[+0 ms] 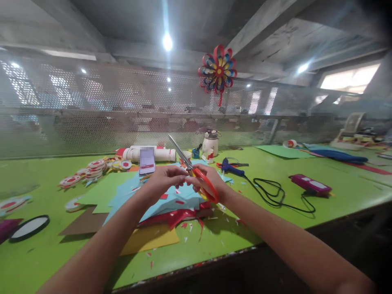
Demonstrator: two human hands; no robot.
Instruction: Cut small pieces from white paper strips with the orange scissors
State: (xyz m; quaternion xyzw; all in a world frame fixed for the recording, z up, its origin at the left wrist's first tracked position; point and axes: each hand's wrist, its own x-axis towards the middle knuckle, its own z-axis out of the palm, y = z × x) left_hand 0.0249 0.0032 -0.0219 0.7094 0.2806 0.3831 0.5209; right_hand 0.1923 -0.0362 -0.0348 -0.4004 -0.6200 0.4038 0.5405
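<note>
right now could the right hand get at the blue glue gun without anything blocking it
Probably yes. The blue glue gun lies in the open on the green table, just beyond the right hand, with nothing between them. But that hand is holding the orange scissors.

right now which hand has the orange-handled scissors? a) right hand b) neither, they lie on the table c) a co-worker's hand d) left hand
a: the right hand has its fingers through the orange loops of the scissors, blades pointing up and away, while the left hand pinches something small beside them.
</note>
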